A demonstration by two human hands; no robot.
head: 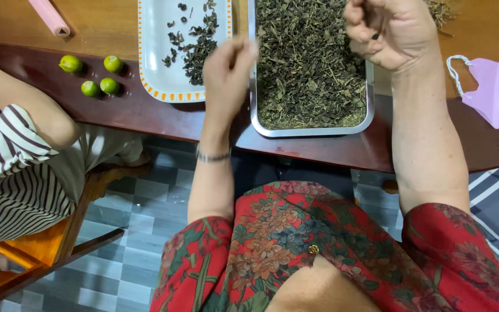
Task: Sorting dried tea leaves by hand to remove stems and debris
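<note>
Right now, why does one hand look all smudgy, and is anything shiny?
In the head view, the left hand is smeared with motion blur over the near edge of the white tray, while the right hand looks sharper. The head view also shows soft glare on the metal tray rim and the dark table edge. The limes are crisp, with small shadows.

You are sitting at a dark wooden table (pixel 145 115) where four green limes (pixel 96 75) are lying in a loose cluster. A pink tube (pixel 50 16) is resting near the far edge, and a lilac face mask (pixel 495 89) is lying to your right. A person in a striped shirt (pixel 7 167) is sitting beside you on a wooden chair (pixel 47 242).
</note>
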